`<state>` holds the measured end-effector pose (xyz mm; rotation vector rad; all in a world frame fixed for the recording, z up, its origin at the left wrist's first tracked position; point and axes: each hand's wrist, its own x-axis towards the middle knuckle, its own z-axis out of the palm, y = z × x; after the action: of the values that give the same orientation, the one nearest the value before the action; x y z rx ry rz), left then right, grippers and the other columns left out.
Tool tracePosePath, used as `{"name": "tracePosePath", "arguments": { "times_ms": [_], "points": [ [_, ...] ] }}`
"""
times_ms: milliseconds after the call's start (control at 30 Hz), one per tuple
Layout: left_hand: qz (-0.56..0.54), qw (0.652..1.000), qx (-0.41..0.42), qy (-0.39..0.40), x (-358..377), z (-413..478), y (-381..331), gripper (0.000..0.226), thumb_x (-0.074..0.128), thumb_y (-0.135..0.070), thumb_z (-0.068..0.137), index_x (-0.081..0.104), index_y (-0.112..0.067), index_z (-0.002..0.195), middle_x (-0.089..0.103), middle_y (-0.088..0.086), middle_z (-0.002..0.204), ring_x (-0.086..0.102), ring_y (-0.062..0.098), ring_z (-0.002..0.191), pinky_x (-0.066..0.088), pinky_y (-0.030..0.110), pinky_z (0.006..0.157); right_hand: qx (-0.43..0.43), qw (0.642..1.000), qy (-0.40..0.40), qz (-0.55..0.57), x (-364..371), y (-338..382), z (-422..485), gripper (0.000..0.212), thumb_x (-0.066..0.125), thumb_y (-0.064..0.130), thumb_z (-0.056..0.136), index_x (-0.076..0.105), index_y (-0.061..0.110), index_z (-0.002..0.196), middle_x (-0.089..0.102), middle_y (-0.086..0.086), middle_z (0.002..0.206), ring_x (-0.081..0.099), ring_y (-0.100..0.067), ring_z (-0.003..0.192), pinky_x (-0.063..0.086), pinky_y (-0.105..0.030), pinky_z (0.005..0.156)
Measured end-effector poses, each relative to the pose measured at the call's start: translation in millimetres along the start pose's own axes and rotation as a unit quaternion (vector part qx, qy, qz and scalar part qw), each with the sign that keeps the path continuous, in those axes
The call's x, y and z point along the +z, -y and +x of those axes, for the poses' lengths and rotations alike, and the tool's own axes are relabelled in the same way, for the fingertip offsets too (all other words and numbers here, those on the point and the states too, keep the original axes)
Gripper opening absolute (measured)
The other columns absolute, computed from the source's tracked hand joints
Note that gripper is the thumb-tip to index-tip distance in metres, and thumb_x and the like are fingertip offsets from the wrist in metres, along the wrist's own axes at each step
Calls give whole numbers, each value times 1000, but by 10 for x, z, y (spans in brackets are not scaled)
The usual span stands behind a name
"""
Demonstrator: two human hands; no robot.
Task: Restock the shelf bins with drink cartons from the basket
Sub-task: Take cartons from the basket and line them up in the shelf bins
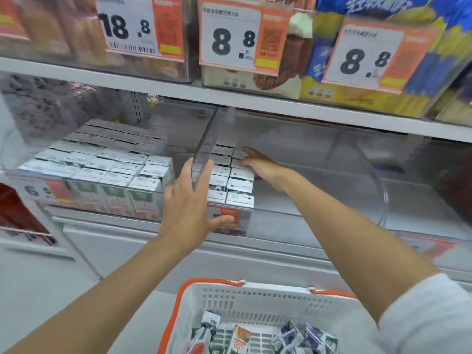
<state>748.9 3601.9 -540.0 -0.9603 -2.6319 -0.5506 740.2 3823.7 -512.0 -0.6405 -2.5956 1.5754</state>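
Two clear plastic shelf bins stand side by side on the middle shelf. The left bin (15,159) is packed with white-topped drink cartons (112,175). The right bin (357,154) holds two short rows of cartons (229,180) against its left wall. My left hand (189,203) rests flat against the front of the bins where they meet, fingers apart, thumb on the orange label. Inside the right bin my right hand (258,162) lies flat against the side of the carton rows. The white basket (255,300) with orange handles sits below, holding several loose cartons (242,338).
Above is a shelf with boxed goods behind price signs 18.8 (127,26), 8.8 (232,39) and 8.8 (365,60). A red item (15,213) sits at the lower left. Most of the right bin's floor is bare. A grey ledge runs under the bins.
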Motion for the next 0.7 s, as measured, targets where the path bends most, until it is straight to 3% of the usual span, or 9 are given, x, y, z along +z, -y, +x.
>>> {"name": "tracePosePath", "arguments": {
  "times_ms": [67, 167, 200, 267, 333, 400, 500, 600, 700],
  "points": [
    [-12, 1000, 2, 15, -24, 6, 7, 122, 70, -72, 61, 3, -31, 154, 3, 13, 161, 17, 33, 145, 23, 47, 113, -19, 1000, -4, -22, -85, -12, -152, 70, 57, 31, 94, 21, 33, 153, 26, 6, 158, 37, -15, 137, 41, -28, 102],
    [-42, 999, -15, 14, -122, -47, -51, 119, 77, -64, 62, 9, -31, 154, 2, 13, 161, 14, 33, 146, 21, 50, 114, -88, 988, -73, -104, -173, -10, -537, 69, 64, 37, 89, 30, 29, 149, 34, 1, 154, 37, -16, 137, 33, -24, 102],
    [-45, 999, -17, -9, -162, -99, -99, 115, 80, -59, 62, 17, -28, 153, 6, 15, 160, 15, 34, 145, 22, 52, 114, -112, 979, -105, -134, -190, -24, -696, 64, 66, 36, 88, 39, 26, 145, 42, -1, 148, 44, -15, 131, 36, -25, 102],
    [-33, 996, 3, -83, -219, -251, -229, 98, 85, -49, 61, 40, -20, 143, 27, 19, 152, 29, 38, 138, 30, 53, 106, -160, 959, -166, -165, -196, -81, -1053, 48, 69, 30, 85, 56, 21, 130, 56, 2, 123, 56, -5, 100, 43, -25, 91],
    [-50, 990, 23, -129, -217, -452, -374, 75, 88, -37, 61, 54, -15, 124, 49, 15, 130, 47, 36, 116, 40, 48, 91, -205, 940, -208, -176, -150, -179, -1413, 31, 70, 24, 80, 66, 18, 111, 56, 6, 98, 49, 2, 73, 41, -20, 76],
    [-107, 992, 24, -68, -96, -716, -505, 58, 85, -31, 66, 55, -14, 113, 54, 9, 111, 52, 31, 101, 43, 43, 83, -221, 936, -213, -173, -27, -366, -1725, 19, 70, 21, 76, 67, 20, 95, 57, 6, 86, 47, 0, 63, 41, -21, 69],
    [-220, 967, -15, 125, 264, -1220, -570, 48, 80, -32, 75, 54, -15, 111, 54, 4, 108, 53, 23, 96, 45, 39, 85, -162, 963, -146, -159, 275, -890, -2060, 16, 69, 20, 75, 67, 24, 90, 62, 4, 84, 51, -7, 63, 48, -28, 73],
    [-256, 927, -56, 269, 656, -1721, -451, 46, 78, -31, 79, 55, -15, 116, 53, 4, 115, 50, 16, 90, 45, 32, 86, -49, 977, -15, -205, 583, -1674, -2282, 24, 69, 19, 80, 67, 17, 104, 64, 1, 97, 57, -15, 75, 51, -33, 80],
    [-249, 899, -98, 346, 960, -2058, -241, 51, 76, -33, 81, 53, -12, 122, 53, 7, 120, 52, 18, 96, 45, 34, 90, 98, 959, 136, -230, 833, -2429, -2412, 42, 68, 23, 87, 58, 13, 126, 60, -9, 121, 55, -15, 94, 45, -25, 85]
  ]
}}
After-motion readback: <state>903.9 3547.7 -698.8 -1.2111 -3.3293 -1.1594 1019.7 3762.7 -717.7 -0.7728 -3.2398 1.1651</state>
